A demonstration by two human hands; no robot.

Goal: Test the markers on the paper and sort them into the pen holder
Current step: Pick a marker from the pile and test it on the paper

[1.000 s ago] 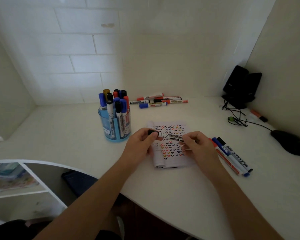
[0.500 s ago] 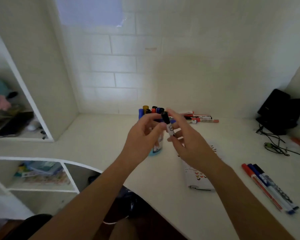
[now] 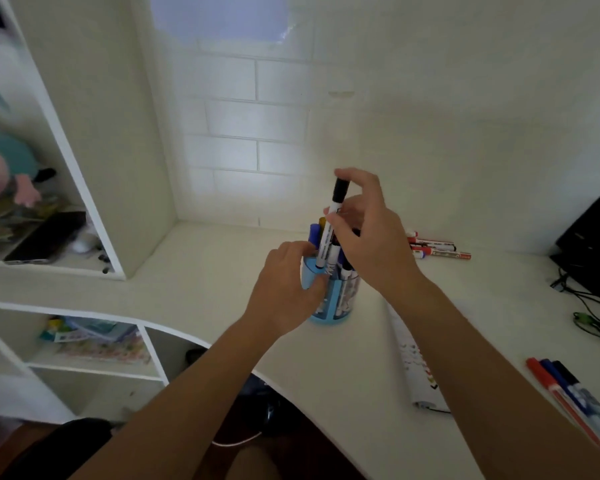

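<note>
My right hand (image 3: 368,233) holds a black-capped white marker (image 3: 330,223) nearly upright, cap up, its lower end at the rim of the blue pen holder (image 3: 329,306). My left hand (image 3: 288,285) grips the holder's left side. Several capped markers stand inside the holder. The test paper (image 3: 416,362) with small coloured marks lies on the desk to the right of the holder, partly under my right forearm. Three markers (image 3: 575,396), red, blue and black, lie at the far right near the desk's front edge.
A few red-capped markers (image 3: 433,249) lie by the back wall behind the holder. A black device (image 3: 593,244) with cables (image 3: 589,313) sits at the right. White shelves (image 3: 94,348) with clutter and a phone (image 3: 45,239) stand at the left.
The capped black marker has gone from over the paper up to the pen holder. My left hand left the marker's cap and took hold of the holder. The view swung left.
</note>
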